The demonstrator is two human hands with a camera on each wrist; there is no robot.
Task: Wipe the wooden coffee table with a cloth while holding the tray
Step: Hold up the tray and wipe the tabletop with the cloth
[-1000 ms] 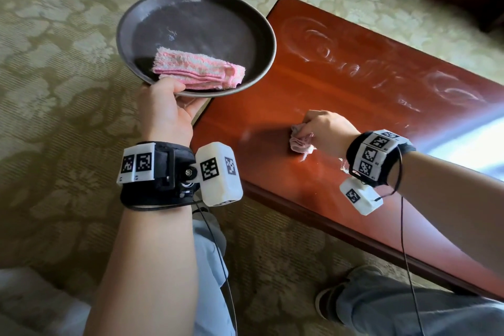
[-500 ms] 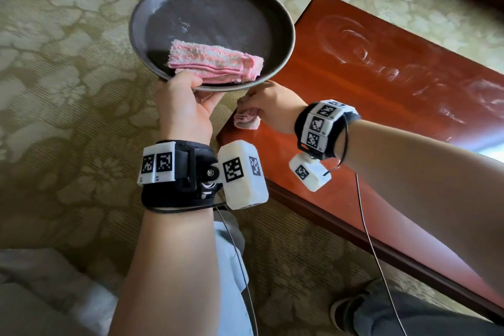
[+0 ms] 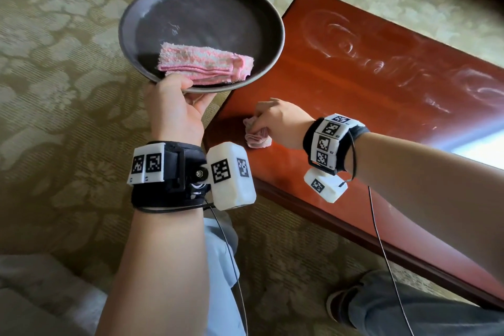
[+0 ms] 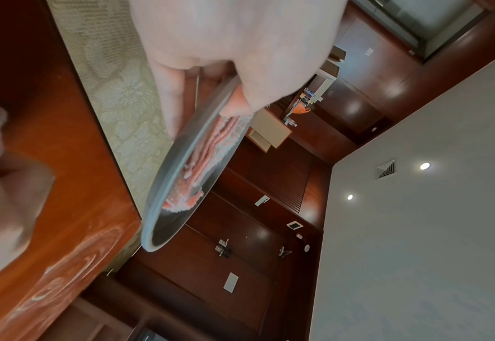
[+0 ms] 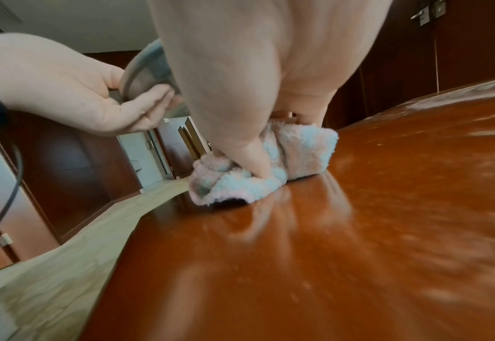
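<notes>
Cloth, a bunched pink terry rag [image 3: 257, 136], sits gripped in the right hand [image 3: 283, 124] on the glossy red-brown wooden coffee table [image 3: 368, 106], now farther in from its nine-o'clock corner than half a second ago. Left hand [image 3: 174, 114] still pinches the round dark tray [image 3: 201, 8] by its six-o'clock rim, folded pink towel [image 3: 204, 64] inside.

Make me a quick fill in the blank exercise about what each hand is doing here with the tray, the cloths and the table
1. The left hand grips the rim of the round dark ____.
2. On the tray lies a folded pink ____.
3. The right hand presses a bunched cloth onto the wooden ____.
4. Swirly wipe marks show on the table's ____ side, beyond the right hand.

Missing words: tray; cloth; table; far
</notes>
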